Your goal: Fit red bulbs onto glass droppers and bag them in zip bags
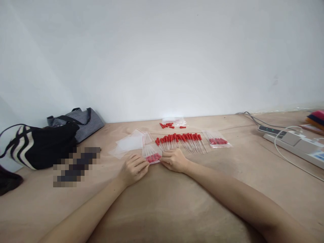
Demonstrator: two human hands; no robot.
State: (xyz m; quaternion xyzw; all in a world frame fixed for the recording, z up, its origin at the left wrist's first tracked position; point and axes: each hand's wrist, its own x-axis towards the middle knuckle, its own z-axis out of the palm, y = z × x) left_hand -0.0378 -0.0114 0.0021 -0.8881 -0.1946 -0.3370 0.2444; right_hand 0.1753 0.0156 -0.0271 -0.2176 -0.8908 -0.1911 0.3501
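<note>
Between my hands lies a clear zip bag point(153, 156) holding several red-bulbed droppers, bulbs towards me. My left hand point(134, 167) pinches the bag's near left corner with curled fingers. At the near right corner, my right hand point(175, 160) grips the same edge. Just behind, a row of loose droppers point(180, 138) with red bulbs and clear tubes lies fanned on the table. Flat plastic bags point(130, 142) are spread out to the left of the row. To the right rests another filled zip bag point(218, 139) of droppers.
Loose red bulbs point(167, 125) and clear tubes point(178, 120) lie near the wall. A power strip point(296, 148) with cables is at right. Black bag point(53, 145) and striped bag point(88, 125) stand at left, by a pixelated dark object point(77, 167).
</note>
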